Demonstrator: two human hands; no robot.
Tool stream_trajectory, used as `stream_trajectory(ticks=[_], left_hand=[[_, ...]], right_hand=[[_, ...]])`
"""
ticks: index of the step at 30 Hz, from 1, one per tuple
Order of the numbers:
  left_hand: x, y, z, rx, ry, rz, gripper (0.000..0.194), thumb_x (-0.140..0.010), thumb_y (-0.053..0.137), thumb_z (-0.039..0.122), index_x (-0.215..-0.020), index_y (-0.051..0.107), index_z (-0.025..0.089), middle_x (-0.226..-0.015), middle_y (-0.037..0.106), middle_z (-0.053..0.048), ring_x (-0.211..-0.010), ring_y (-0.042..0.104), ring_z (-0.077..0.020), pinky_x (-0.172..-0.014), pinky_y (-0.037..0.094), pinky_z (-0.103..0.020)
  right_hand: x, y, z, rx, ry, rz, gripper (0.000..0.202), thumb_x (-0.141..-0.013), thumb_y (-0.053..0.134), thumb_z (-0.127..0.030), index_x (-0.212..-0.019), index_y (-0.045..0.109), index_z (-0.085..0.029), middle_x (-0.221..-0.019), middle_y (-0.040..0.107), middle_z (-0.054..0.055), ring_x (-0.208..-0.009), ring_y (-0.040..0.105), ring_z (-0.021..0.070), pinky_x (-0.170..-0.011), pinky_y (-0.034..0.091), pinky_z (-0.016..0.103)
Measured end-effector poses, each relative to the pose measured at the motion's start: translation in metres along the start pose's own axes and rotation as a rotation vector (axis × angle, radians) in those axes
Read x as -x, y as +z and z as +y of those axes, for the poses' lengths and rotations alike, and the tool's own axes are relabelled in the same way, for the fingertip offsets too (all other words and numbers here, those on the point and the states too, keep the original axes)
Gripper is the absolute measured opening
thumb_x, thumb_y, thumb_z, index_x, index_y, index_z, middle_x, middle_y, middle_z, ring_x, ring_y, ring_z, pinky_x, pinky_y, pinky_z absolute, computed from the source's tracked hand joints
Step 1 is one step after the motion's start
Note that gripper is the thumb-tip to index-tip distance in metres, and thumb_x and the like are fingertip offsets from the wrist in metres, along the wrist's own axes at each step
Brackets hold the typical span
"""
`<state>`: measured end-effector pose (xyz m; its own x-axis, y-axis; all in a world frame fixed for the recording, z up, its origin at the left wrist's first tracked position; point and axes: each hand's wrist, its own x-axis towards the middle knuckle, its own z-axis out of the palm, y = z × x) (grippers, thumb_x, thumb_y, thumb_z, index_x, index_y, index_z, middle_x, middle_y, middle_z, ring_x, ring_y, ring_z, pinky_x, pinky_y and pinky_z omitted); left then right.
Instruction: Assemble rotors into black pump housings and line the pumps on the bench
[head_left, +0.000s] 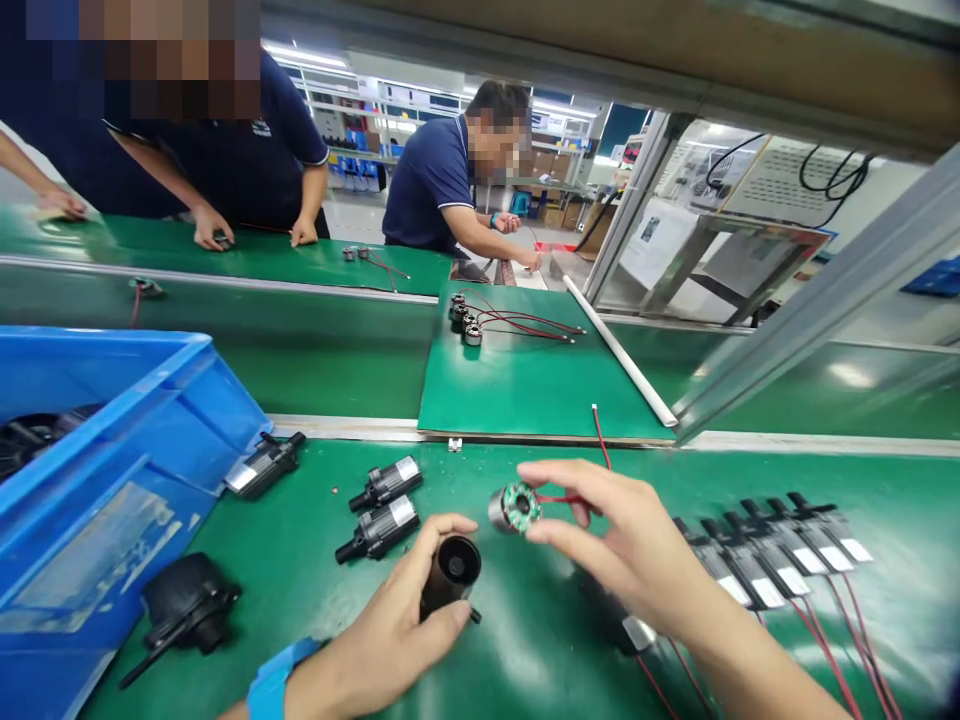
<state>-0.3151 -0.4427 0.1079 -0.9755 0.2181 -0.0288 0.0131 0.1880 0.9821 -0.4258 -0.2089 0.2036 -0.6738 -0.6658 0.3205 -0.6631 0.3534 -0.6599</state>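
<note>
Our left hand (405,610) clamped the black housing (451,575); just right of the housing, our right hand (622,545) pinched the wired stator (515,507).

A deep blue plastic bin (112,470) stands at the left of a green workbench (525,640), beside three loose black cylindrical pump bodies (382,510). A row of finished black pumps with red leads (772,555) lies at right. Beyond the conveyor, two people in navy shirts (431,185) work at a green mat (525,380).
</note>
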Motion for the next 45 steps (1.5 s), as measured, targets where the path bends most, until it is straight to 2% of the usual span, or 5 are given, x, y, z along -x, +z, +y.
stream_trajectory(ticks=[5,12,21,31,45], left_hand=[[-0.001,0.011,0.003,-0.023,-0.003,0.005,0.039,-0.085,0.073,0.038,-0.110,0.047,0.024,-0.104,0.059,-0.002,-0.097,0.056,-0.0200,-0.084,0.047,-0.030],[-0.006,0.007,-0.011,-0.116,0.144,0.029,0.049,-0.080,0.082,0.035,-0.124,0.060,0.033,-0.130,0.064,-0.001,-0.124,0.058,-0.0238,-0.106,0.044,-0.032],[0.002,0.013,-0.015,-0.122,0.168,0.155,0.067,-0.084,0.078,0.032,-0.135,0.034,0.035,-0.122,0.068,-0.002,-0.112,0.067,-0.0197,-0.098,0.055,-0.032],[0.000,0.004,-0.009,-0.501,0.594,0.049,0.031,-0.097,0.057,0.016,-0.124,0.049,0.028,-0.129,0.060,-0.008,-0.113,0.065,-0.0165,-0.092,0.055,-0.024],[0.003,0.004,0.009,-0.753,0.561,0.060,0.023,-0.099,0.050,0.021,-0.100,0.072,0.022,-0.122,0.063,-0.013,-0.107,0.068,-0.0209,-0.089,0.057,-0.025]], right_hand=[[0.012,0.014,-0.011,-0.191,-0.057,-0.176,0.044,-0.088,0.074,-0.033,-0.130,0.059,-0.030,-0.117,0.071,-0.003,-0.097,0.064,0.0116,-0.085,0.050,0.020],[0.010,0.015,-0.009,-0.162,-0.038,-0.343,0.055,-0.087,0.076,-0.027,-0.137,0.054,-0.030,-0.122,0.069,-0.001,-0.109,0.063,0.0159,-0.092,0.046,0.024],[0.013,0.031,-0.005,-0.166,0.022,-0.318,0.066,-0.080,0.082,-0.038,-0.138,0.053,-0.032,-0.120,0.069,0.002,-0.107,0.065,0.0192,-0.090,0.049,0.027],[0.014,0.036,-0.004,0.010,-0.120,-0.352,0.038,-0.092,0.065,-0.048,-0.123,0.066,-0.026,-0.118,0.067,0.003,-0.107,0.062,0.0164,-0.096,0.045,0.027],[0.026,0.055,-0.007,0.259,-0.227,-0.283,0.034,-0.094,0.064,-0.040,-0.125,0.063,-0.027,-0.119,0.069,0.006,-0.104,0.062,0.0271,-0.096,0.049,0.043]])
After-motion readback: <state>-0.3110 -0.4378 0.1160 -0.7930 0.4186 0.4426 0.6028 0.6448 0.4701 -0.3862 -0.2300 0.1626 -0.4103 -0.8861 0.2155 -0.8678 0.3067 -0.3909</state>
